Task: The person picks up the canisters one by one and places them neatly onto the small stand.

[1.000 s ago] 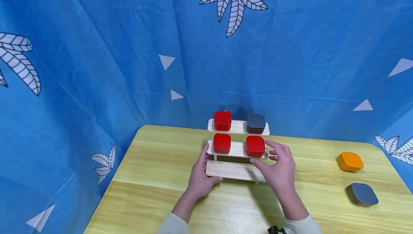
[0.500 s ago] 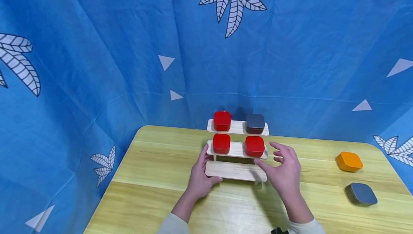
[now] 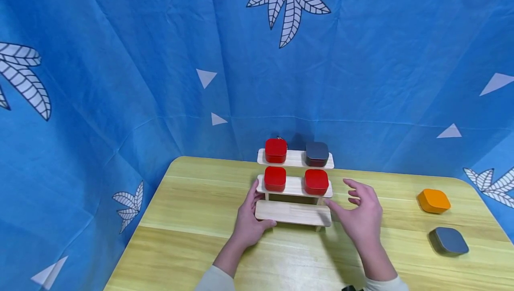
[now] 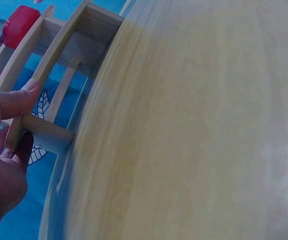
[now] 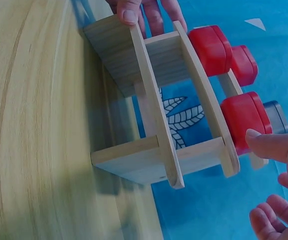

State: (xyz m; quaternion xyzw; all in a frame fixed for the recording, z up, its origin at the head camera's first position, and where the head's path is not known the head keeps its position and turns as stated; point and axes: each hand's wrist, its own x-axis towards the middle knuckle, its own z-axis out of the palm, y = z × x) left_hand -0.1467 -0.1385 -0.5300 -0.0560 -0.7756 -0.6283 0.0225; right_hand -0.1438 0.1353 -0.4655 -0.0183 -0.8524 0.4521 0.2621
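Note:
A three-tier wooden shelf (image 3: 293, 213) stands on the table, its lowest board bare. My left hand (image 3: 248, 224) grips the shelf's left end; the left wrist view shows the thumb (image 4: 26, 95) over the front board and fingers below it. Two red boxes sit on the middle tier, the left one (image 3: 275, 178) and the right one (image 3: 316, 181). On the top tier are another red box (image 3: 275, 150) and a dark grey box (image 3: 317, 153). My right hand (image 3: 363, 217) is beside the shelf's right end, fingers apart, holding nothing.
On the table's right side lie an orange box (image 3: 434, 201) and a dark grey box (image 3: 448, 241). A blue cloth (image 3: 160, 81) with leaf prints hangs behind and to the left of the wooden table (image 3: 192, 201).
My right hand has drawn away to the right from the right red box on the middle tier. The left hand stays on the shelf, and the boxes keep their places.

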